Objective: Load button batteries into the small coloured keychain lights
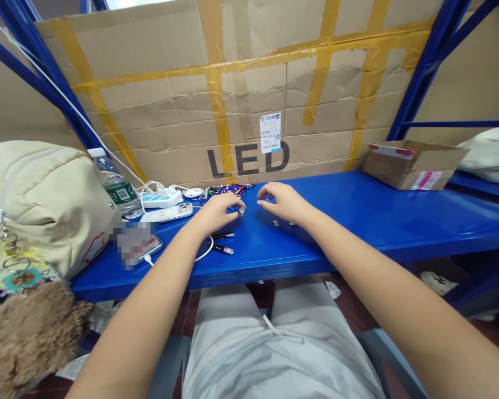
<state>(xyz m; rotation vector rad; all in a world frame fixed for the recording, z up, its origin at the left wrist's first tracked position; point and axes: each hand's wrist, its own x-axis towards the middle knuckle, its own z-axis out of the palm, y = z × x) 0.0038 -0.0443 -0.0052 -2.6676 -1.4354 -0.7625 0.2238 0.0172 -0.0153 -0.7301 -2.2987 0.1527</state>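
Observation:
My left hand is closed over the blue tabletop, with a small round silver button cell at its thumb and fingertips. Facing it, my right hand has curled fingers, thumb and index tips close together; whatever is between them is too small to make out. Under my right wrist lie several more button cells, one group to the left and another beside the forearm. Two dark pen-shaped laser pointers rest near the front edge, close to my left wrist. Behind my left hand is a pile of coloured metal pieces with clips.
To the left are a power strip, a white phone, a second phone on a cable, a water bottle and a cream bag. An open cardboard box stands at right. Taped cardboard walls the back.

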